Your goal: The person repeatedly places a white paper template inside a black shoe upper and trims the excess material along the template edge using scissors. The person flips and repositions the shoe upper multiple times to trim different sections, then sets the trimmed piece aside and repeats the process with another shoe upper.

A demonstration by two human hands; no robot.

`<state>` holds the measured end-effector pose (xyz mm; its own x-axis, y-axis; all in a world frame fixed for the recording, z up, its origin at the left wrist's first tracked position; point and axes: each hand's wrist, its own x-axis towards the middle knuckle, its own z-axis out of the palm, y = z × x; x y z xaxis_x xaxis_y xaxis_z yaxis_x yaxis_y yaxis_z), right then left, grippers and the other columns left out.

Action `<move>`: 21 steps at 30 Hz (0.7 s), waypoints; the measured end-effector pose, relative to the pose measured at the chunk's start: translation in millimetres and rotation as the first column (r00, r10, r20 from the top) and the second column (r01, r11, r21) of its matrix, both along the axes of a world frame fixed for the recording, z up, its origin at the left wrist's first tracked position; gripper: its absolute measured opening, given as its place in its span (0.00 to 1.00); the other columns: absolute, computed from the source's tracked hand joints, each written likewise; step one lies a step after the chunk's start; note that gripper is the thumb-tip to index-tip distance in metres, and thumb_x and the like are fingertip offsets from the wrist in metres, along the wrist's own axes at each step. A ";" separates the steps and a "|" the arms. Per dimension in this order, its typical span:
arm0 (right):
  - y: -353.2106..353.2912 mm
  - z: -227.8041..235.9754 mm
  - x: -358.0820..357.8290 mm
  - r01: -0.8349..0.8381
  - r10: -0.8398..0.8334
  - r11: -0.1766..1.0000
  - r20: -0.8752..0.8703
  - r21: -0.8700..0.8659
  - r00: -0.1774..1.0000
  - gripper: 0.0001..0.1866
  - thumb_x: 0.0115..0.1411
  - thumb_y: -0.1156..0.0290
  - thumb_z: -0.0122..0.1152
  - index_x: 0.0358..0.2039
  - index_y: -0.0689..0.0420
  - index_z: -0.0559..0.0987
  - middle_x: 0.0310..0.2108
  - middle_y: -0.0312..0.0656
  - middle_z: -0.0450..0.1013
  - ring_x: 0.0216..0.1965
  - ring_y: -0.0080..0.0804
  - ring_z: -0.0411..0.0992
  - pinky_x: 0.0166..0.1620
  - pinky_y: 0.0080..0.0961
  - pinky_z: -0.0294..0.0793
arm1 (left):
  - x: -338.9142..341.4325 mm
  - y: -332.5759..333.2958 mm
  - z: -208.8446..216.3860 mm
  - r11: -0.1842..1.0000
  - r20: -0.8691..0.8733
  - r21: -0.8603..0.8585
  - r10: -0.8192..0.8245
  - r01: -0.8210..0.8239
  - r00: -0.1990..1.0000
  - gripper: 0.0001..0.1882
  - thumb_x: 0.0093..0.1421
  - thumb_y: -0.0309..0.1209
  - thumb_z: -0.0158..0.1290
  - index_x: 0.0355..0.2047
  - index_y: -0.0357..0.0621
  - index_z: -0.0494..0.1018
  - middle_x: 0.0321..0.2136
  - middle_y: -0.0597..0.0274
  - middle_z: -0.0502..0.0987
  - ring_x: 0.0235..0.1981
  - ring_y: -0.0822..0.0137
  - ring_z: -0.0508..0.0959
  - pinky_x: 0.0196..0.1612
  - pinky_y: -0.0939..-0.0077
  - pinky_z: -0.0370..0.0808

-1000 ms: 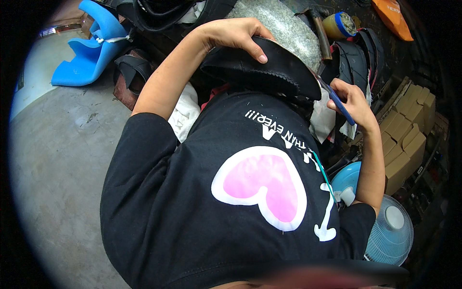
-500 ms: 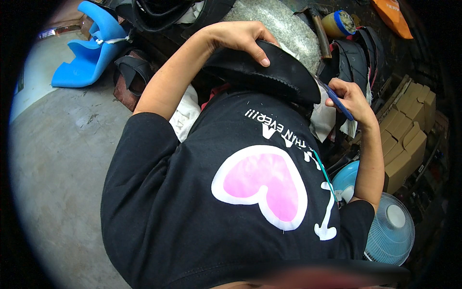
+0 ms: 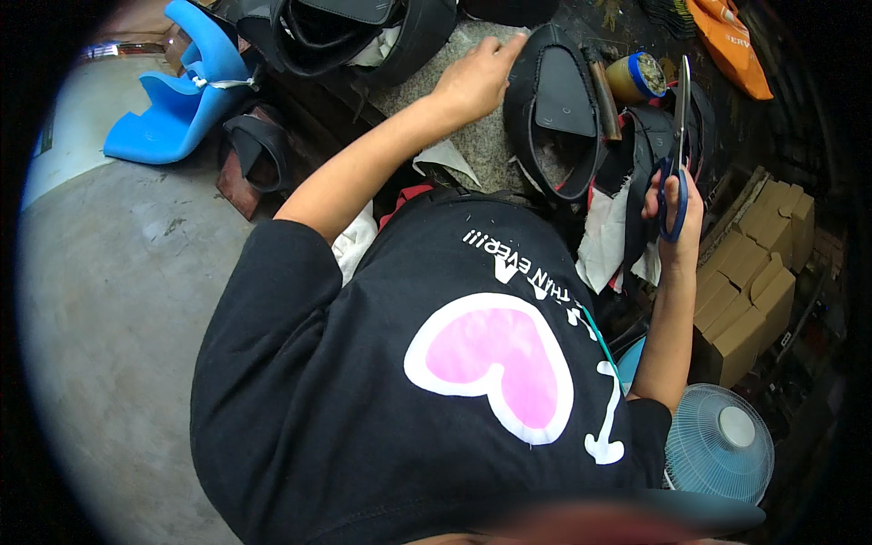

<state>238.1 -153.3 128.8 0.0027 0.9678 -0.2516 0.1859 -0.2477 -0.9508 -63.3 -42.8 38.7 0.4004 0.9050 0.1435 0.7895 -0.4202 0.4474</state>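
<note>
Blue-handled scissors [image 3: 679, 136] gripped in right hand [image 3: 688, 204], open left hand [image 3: 476, 82] outstretched beside black piece [image 3: 561, 95]

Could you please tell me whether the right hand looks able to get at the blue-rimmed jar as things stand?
Probably not straight away: the right hand seems near enough to the blue-rimmed jar, but it is occupied with holding the scissors.

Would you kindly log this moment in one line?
left hand: beside black shoe piece | right hand: holding scissors | cardboard boxes: right side
</note>
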 end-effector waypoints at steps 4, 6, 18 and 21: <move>-8.8 -2.0 -1.7 0.090 -0.089 0.996 -0.062 0.007 0.994 0.25 0.62 0.46 0.57 0.34 0.59 0.72 0.18 0.32 0.65 0.20 0.18 0.65 0.26 0.16 0.66 | 12.4 -29.8 22.6 0.688 0.127 0.302 -0.715 0.660 0.688 0.33 0.47 0.25 0.55 0.57 0.45 0.68 0.53 0.51 0.70 0.58 0.53 0.68 0.61 0.57 0.66; -9.5 -2.2 -3.0 0.095 -0.094 0.995 -0.093 0.010 0.991 0.26 0.62 0.44 0.57 0.34 0.60 0.72 0.18 0.31 0.65 0.20 0.18 0.65 0.26 0.15 0.66 | 24.8 -52.6 28.9 0.548 -0.113 0.346 -0.781 0.761 0.614 0.24 0.50 0.27 0.53 0.50 0.44 0.71 0.43 0.56 0.76 0.52 0.57 0.74 0.62 0.55 0.65; -9.6 16.0 18.7 -0.003 0.009 0.983 -0.034 0.181 0.999 0.20 0.57 0.58 0.67 0.41 0.59 0.74 0.28 0.32 0.69 0.28 0.19 0.68 0.33 0.17 0.67 | 34.3 40.2 138.6 0.988 0.951 0.088 -0.122 0.130 0.285 0.21 0.65 0.27 0.51 0.58 0.41 0.66 0.51 0.60 0.75 0.52 0.62 0.75 0.60 0.67 0.66; -6.7 12.4 9.9 -0.135 0.060 0.967 0.324 0.214 0.944 0.22 0.51 0.60 0.69 0.42 0.58 0.74 0.27 0.36 0.71 0.27 0.25 0.71 0.33 0.23 0.69 | 31.2 44.8 138.9 0.959 0.967 -0.124 0.174 0.254 -0.185 0.14 0.65 0.25 0.49 0.51 0.39 0.69 0.44 0.59 0.78 0.44 0.66 0.77 0.50 0.70 0.73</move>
<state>248.0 -160.1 141.2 -0.0528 0.9983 -0.0240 0.4950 0.0053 -0.8689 -32.1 2.0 177.5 0.0192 0.9699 0.2429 -0.6776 -0.1660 0.7164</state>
